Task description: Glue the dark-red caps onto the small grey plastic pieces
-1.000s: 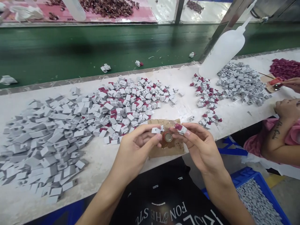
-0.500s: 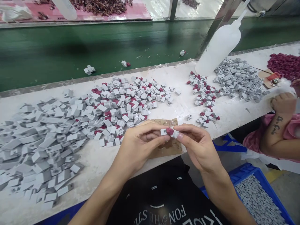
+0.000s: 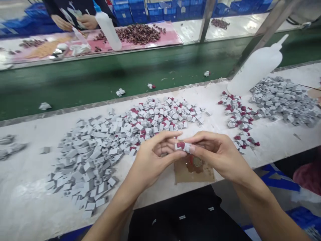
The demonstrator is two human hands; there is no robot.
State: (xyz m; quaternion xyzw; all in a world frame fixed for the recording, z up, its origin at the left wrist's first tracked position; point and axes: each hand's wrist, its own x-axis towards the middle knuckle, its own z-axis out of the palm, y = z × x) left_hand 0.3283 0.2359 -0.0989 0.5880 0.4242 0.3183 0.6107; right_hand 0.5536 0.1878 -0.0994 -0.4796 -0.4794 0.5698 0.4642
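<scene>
Between the fingertips of both hands is a small grey-and-maroon plastic piece (image 3: pixel 183 146). My right hand (image 3: pixel 219 154) pinches its right end with thumb and forefinger. My left hand (image 3: pixel 152 159) has its thumb and curled fingers at the left end, while its forefinger is raised above the piece. Below the hands lies a brown cardboard sheet (image 3: pixel 182 172) with a wet-looking stain and a small round red-rimmed item (image 3: pixel 196 161). Left of the hands spreads a large heap of grey blocks (image 3: pixel 92 160), mixed with maroon parts toward the right.
A white squeeze bottle (image 3: pixel 254 68) stands tilted behind a small grey-and-maroon pile (image 3: pixel 240 117). More grey pieces (image 3: pixel 286 100) lie at the right. Beyond the table runs a green belt (image 3: pixel 95 78) with several pieces on it. Another person's hands (image 3: pixel 86 21) work across the belt.
My view has shifted left and up, bringing the person opposite into sight. Both hands still hold the piece; my left forefinger has lifted off it, and the piece looks slightly turned.
</scene>
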